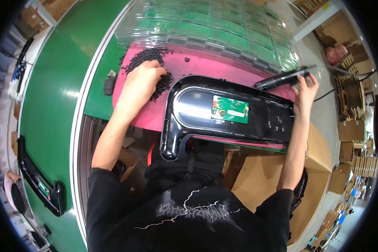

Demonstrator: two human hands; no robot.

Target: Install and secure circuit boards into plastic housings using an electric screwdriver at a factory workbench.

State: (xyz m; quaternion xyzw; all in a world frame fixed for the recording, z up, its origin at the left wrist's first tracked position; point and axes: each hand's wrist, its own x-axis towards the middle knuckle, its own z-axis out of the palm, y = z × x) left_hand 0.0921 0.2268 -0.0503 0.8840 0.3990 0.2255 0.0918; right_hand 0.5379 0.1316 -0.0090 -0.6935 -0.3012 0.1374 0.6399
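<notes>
Pink mat point(203, 65) on green table point(100, 94), clear plastic trays point(222, 31) along far side. Black shell point(262, 122) lies on mat before person: glossy, long, left end bent toward person, small green circuit board point(235, 110) inside. Left hand point(143, 82) at pile of small black pieces point(147, 55), fingers curled; cannot tell if any held. Right hand point(305, 89) grips black rod-shaped tool point(279, 80).

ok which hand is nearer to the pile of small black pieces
Left. The left hand is right at the pile, its fingers curled down at it. The right hand is well off to the right, holding a black cylindrical tool.
</notes>
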